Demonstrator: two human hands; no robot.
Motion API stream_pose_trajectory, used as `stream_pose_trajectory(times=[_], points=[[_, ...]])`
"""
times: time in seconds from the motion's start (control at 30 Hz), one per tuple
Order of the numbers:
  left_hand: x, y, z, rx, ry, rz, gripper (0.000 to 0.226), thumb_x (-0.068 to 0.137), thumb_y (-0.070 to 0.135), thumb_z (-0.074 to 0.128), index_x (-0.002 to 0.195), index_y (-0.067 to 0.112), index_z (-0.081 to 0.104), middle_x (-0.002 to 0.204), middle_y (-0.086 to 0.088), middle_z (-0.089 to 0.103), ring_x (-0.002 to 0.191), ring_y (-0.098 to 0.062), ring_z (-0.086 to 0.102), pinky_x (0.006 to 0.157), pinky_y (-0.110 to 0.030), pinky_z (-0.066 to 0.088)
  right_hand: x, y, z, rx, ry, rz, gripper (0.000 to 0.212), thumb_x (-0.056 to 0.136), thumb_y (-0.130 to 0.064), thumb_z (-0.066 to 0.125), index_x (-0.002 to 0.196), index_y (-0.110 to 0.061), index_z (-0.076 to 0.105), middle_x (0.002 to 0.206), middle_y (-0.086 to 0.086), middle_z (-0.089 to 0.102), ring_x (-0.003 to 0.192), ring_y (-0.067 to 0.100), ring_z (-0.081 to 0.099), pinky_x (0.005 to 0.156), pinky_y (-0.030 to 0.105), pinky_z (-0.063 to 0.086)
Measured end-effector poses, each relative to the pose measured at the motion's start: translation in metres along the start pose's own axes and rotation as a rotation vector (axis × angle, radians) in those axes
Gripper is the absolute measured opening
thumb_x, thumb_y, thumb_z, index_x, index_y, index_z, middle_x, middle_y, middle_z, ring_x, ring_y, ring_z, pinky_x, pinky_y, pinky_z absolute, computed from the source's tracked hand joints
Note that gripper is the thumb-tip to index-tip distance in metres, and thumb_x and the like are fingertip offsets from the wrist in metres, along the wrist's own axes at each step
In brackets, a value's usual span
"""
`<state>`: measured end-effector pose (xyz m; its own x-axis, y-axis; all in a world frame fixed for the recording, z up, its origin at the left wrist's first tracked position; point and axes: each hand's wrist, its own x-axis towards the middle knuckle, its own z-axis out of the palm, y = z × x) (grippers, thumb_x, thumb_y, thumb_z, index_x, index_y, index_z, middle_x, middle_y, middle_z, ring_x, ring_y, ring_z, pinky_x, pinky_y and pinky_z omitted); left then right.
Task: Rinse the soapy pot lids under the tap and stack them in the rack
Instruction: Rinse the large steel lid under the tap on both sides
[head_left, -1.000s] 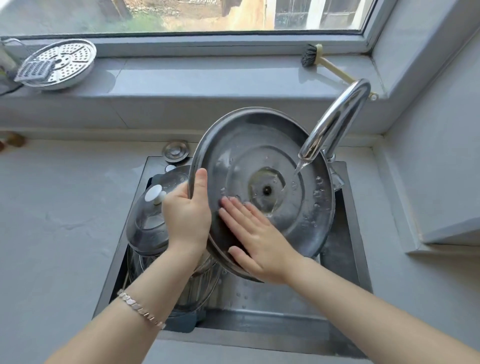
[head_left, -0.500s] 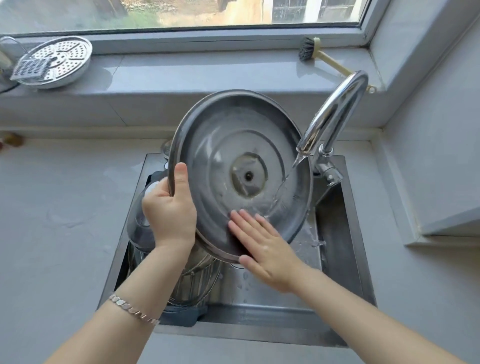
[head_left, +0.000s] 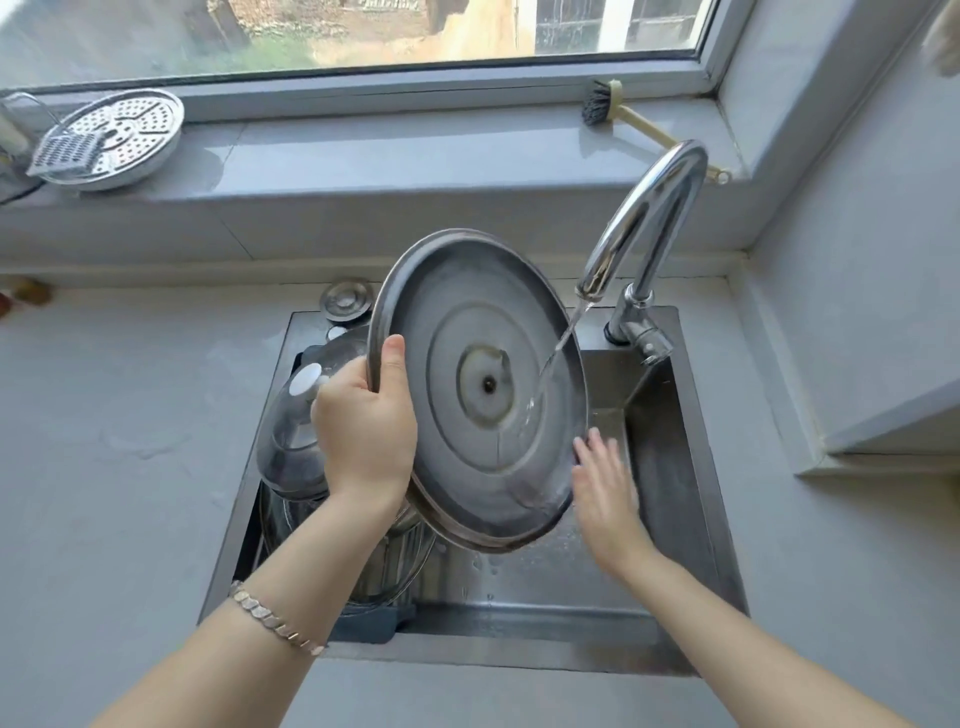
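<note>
**Rinsing the big steel lid, underside up**

Mid-rinse, by the look of it. Large steel lid (head_left: 480, 389) held tilted over the sink (head_left: 670, 467), hollow underside facing the camera, tipped down toward 5 o'clock. Gripped at its 9 o'clock rim by the left hand (head_left: 363, 431): thumb hooked over the edge onto the inner face, remaining fingers curled behind and out of sight. Thin stream from the tap (head_left: 641, 228) landing on the inner face just right of the centre hole, at about 3 o'clock. Right hand (head_left: 605, 488) open at the lid's 4 o'clock rim, fingers straight and loosely together, fingertips touching or just beside the edge; hard to tell which. Glass lid (head_left: 296, 431) with a white knob resting on a pot (head_left: 384, 561) in the sink at 9 o'clock, probably waiting its turn. No rack recognisable in view.

Next, probably: turn the lid under the stream so the unrinsed upper half gets water, wiping with the free palm, then flip for the outer face. Firm grip needed, since wet steel slips.
</note>
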<state>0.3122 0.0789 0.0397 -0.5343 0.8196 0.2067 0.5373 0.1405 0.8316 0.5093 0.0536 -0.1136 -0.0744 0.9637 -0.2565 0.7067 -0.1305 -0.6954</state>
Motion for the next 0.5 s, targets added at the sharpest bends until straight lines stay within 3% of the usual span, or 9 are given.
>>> stream_pose_trajectory(times=[0.07, 0.17, 0.2, 0.3, 0.37, 0.43, 0.5], points=[[0.001, -0.006, -0.002, 0.054, -0.049, -0.073, 0.054, 0.095, 0.031, 0.049, 0.05, 0.012, 0.025, 0.045, 0.001, 0.025, 0.043, -0.014, 0.025, 0.043, -0.022, 0.023, 0.013, 0.017, -0.012, 0.208, 0.105, 0.365, 0.04, 0.099, -0.035, 0.027, 0.129, -0.015, 0.045, 0.135, 0.012, 0.044, 0.13, 0.023, 0.034, 0.108, 0.036, 0.022], [-0.004, -0.022, 0.002, 0.078, -0.174, -0.271, 0.052, 0.094, 0.034, 0.049, 0.052, 0.012, 0.028, 0.049, -0.003, 0.028, 0.048, -0.018, 0.027, 0.046, -0.029, 0.023, 0.023, 0.019, -0.035, 0.684, -0.136, 0.682, 0.026, 0.1, -0.038, 0.031, 0.118, -0.023, 0.04, 0.109, 0.01, 0.055, 0.106, 0.029, 0.058, 0.089, 0.04, 0.046], [-0.007, -0.028, 0.004, 0.072, -0.222, -0.332, 0.05, 0.094, 0.035, 0.048, 0.054, 0.011, 0.031, 0.051, -0.005, 0.031, 0.05, -0.02, 0.03, 0.049, -0.031, 0.023, 0.023, 0.019, -0.04, 0.718, -0.184, 0.725, 0.027, 0.1, -0.037, 0.033, 0.116, -0.02, 0.044, 0.104, 0.01, 0.059, 0.099, 0.03, 0.062, 0.081, 0.038, 0.05], [-0.018, -0.036, 0.012, 0.077, -0.353, -0.476, 0.038, 0.095, 0.03, 0.043, 0.064, 0.007, 0.043, 0.059, -0.009, 0.04, 0.057, -0.021, 0.037, 0.053, -0.03, 0.027, 0.024, 0.025, -0.053, 0.367, -0.035, 0.649, 0.028, 0.096, -0.02, 0.038, 0.112, -0.006, 0.058, 0.104, 0.012, 0.061, 0.096, 0.03, 0.058, 0.075, 0.03, 0.042], [-0.024, -0.038, 0.017, 0.051, -0.426, -0.574, 0.033, 0.096, 0.025, 0.039, 0.067, 0.009, 0.041, 0.061, -0.009, 0.037, 0.057, -0.019, 0.036, 0.052, -0.028, 0.028, 0.024, 0.028, -0.067, 0.118, 0.026, 0.584, 0.028, 0.094, -0.017, 0.037, 0.087, -0.01, 0.063, 0.093, 0.011, 0.058, 0.094, 0.033, 0.053, 0.075, 0.03, 0.036], [-0.03, -0.043, 0.021, 0.019, -0.471, -0.672, 0.033, 0.097, 0.024, 0.037, 0.068, 0.008, 0.042, 0.066, -0.01, 0.041, 0.06, -0.021, 0.042, 0.054, -0.027, 0.036, 0.023, 0.029, -0.084, -0.016, 0.025, 0.531, 0.035, 0.094, -0.02, 0.036, 0.061, -0.018, 0.048, 0.073, 0.006, 0.052, 0.081, 0.03, 0.047, 0.07, 0.03, 0.035], [-0.035, -0.047, 0.023, 0.002, -0.52, -0.752, 0.035, 0.098, 0.026, 0.034, 0.075, 0.006, 0.05, 0.071, -0.012, 0.05, 0.062, -0.024, 0.05, 0.054, -0.027, 0.045, 0.025, 0.025, -0.103, -0.107, 0.076, 0.47, 0.037, 0.094, -0.024, 0.038, 0.058, -0.015, 0.043, 0.07, 0.008, 0.05, 0.077, 0.029, 0.046, 0.067, 0.03, 0.036]])
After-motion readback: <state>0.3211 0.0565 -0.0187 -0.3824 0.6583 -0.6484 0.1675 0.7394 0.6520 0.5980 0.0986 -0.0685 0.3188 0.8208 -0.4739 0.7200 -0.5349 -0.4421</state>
